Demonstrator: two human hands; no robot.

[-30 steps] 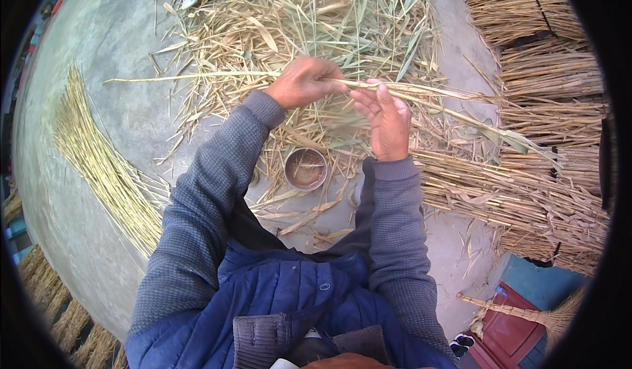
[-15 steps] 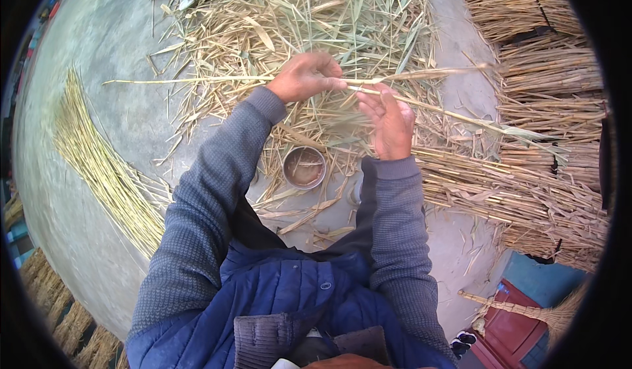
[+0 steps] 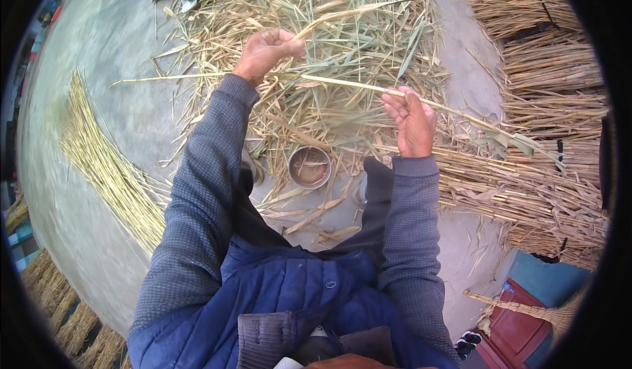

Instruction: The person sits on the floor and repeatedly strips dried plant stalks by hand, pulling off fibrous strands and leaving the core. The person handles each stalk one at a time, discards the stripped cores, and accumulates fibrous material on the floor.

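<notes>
My right hand (image 3: 415, 120) pinches a long, thin reed stalk (image 3: 349, 84) between thumb and fingers. The stalk runs nearly level across the view, pale and bare to the left, with some leaf left at its right end. My left hand (image 3: 268, 52), raised farther away and to the left, is closed on a long dry leaf (image 3: 368, 8) that trails off to the right. That leaf looks separate from the stalk, which passes below my left hand. Behind both hands lies a heap of stripped leaves (image 3: 342, 43).
A round metal bowl (image 3: 309, 167) stands on the floor between my legs. Unpeeled reeds (image 3: 507, 188) lie to the right, beside tied bundles (image 3: 553, 66). Pale stripped stalks (image 3: 112, 168) lie at the left. A broom (image 3: 510, 308) and a red board (image 3: 520, 329) are at the lower right.
My left hand has moved up and left with the leaf, pulling it off the stalk. My right hand has shifted right, still holding the stalk.
</notes>
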